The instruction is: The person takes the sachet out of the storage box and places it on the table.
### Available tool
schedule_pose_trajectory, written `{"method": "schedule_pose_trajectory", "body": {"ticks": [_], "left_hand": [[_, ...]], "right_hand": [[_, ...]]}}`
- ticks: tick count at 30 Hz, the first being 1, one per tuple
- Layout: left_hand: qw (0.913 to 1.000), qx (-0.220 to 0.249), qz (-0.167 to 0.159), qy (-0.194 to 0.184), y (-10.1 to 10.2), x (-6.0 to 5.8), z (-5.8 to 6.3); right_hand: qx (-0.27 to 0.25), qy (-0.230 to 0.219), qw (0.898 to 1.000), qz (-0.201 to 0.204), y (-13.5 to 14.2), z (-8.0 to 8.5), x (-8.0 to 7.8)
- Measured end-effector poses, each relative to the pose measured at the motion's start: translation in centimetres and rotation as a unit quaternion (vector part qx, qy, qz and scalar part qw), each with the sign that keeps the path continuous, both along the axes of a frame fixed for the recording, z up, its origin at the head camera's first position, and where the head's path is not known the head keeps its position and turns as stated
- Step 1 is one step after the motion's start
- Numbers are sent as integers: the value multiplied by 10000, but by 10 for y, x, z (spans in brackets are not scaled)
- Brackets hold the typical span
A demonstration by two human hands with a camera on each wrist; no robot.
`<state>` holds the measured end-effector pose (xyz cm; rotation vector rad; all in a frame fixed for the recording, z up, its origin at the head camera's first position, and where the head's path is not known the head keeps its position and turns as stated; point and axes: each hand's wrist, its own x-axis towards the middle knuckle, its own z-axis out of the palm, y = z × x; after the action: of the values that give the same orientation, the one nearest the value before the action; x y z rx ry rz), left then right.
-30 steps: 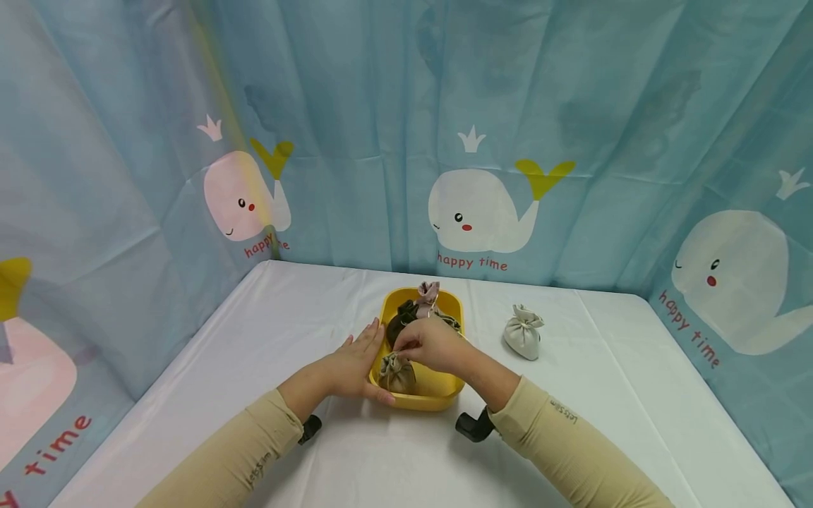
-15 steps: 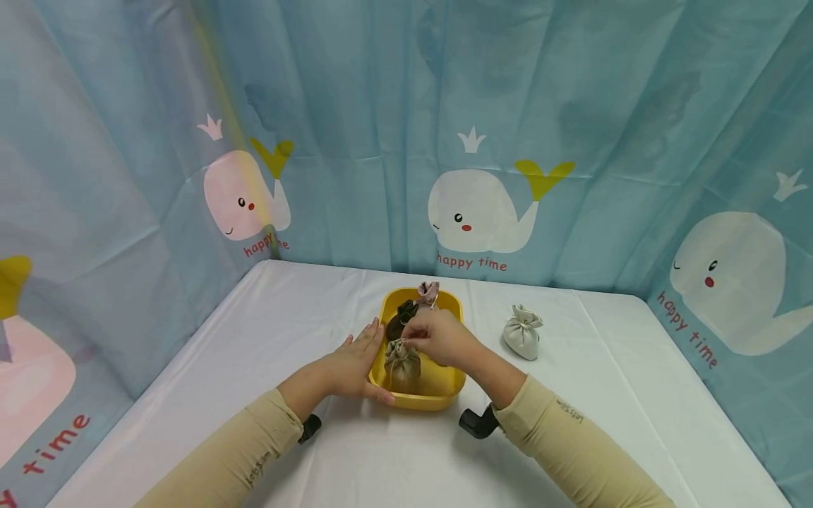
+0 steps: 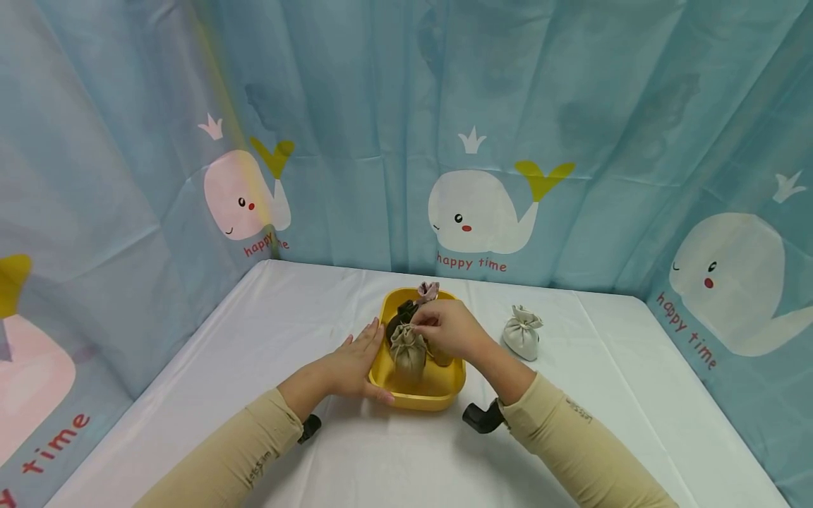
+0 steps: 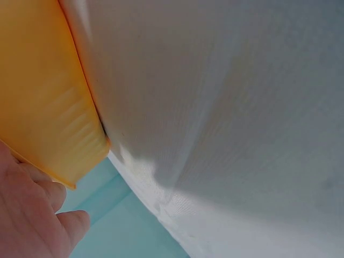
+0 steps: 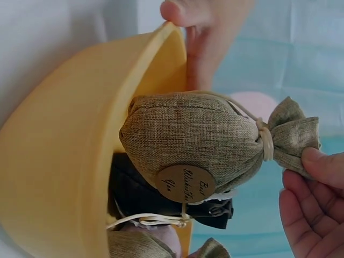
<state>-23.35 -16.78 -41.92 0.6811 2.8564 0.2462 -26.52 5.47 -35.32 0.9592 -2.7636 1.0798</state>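
My right hand pinches an olive-brown drawstring pouch by its gathered top, over a yellow plastic basin. In the right wrist view the pouch shows a round tag and a tied cream cord; its lower end overlaps the basin's rim. My left hand rests against the basin's left side, fingers straight along the rim and thumb at the front. Inside the basin sit a black pouch, a pinkish pouch and another olive-brown pouch, partly hidden by my right hand in the head view.
A whitish drawstring pouch stands on the white-covered table to the right of the basin. Behind the table hangs a blue curtain with whale prints. Black wrist mounts project under both forearms.
My right hand has raised the olive-brown pouch from the basin's front left and moved it up and slightly right. The left hand and the basin have stayed in place.
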Motion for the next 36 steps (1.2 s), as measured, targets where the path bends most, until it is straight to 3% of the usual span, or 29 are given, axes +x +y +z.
{"method": "schedule_pose_trajectory", "body": {"ticks": [15, 36], "left_hand": [[10000, 33, 13, -7, 0, 0, 0], [10000, 76, -1, -6, 1, 1, 0]], "right_hand": [[-435, -85, 9986, -278, 9, 14, 7], [-862, 89, 9937, -705, 49, 34, 12]]}}
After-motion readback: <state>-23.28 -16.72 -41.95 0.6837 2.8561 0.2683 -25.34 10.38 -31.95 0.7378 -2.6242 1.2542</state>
